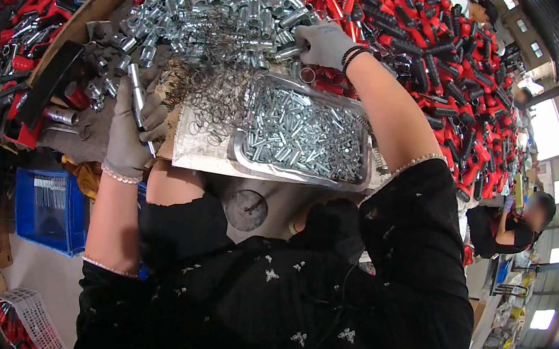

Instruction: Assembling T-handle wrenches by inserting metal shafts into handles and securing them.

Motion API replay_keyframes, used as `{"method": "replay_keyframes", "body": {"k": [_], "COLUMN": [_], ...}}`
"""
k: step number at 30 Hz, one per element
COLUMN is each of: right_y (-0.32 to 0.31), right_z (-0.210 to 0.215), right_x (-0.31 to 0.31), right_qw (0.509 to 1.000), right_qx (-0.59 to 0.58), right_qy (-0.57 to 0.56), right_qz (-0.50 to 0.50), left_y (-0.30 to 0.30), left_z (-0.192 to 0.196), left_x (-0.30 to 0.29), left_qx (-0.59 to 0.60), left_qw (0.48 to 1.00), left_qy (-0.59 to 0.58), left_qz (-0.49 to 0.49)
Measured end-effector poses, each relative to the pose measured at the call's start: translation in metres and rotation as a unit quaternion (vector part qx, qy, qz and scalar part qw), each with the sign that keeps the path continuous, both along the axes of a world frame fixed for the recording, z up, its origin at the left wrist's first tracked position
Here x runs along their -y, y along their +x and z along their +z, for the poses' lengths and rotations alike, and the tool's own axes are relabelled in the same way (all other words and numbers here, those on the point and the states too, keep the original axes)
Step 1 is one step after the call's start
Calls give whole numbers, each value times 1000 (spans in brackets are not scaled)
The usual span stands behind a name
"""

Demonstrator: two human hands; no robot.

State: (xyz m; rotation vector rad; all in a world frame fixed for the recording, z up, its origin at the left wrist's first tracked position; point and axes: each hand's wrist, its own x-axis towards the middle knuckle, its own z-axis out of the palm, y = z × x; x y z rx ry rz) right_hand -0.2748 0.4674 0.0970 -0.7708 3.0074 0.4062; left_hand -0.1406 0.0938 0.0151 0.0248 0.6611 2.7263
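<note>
Both my hands wear grey gloves. My left hand (130, 130) is closed around a long metal tube (136, 100) that stands tilted, near the table's left edge. My right hand (323, 44) reaches far out and grips a short metal tube (287, 51) at the edge of a heap of shiny metal tubes (223, 10). Between my hands lies a tangle of thin wire rings (213, 90). In front of me a metal tray (297, 174) holds many small metal pins.
A big pile of red and black handles (440, 62) covers the far right of the table. A blue crate (48, 209) stands on the floor at the left. A white basket (31, 318) lies lower left. Another person (517, 228) sits at the right.
</note>
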Motion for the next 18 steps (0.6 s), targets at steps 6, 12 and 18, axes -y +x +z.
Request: {"method": "replay_keyframes", "body": {"k": [6,12,18], "right_y": [0,-13,-28], "right_z": [50,41,-29], "right_x": [-11,-10,-5], "right_qw": [949,895,995], "right_qx": [186,86,7], "right_qy": [-238,-420,-31], "right_qz": [-94,-122,-91], "left_y": [1,0,0], "left_z": [4,2,9], "left_x": [-3,-2,-5], "left_qx": [-8,-5,10], "left_qw": [1000,1000,1000], "left_qy": [-22,-17,-26], "left_qz": [-9,-10,3]}}
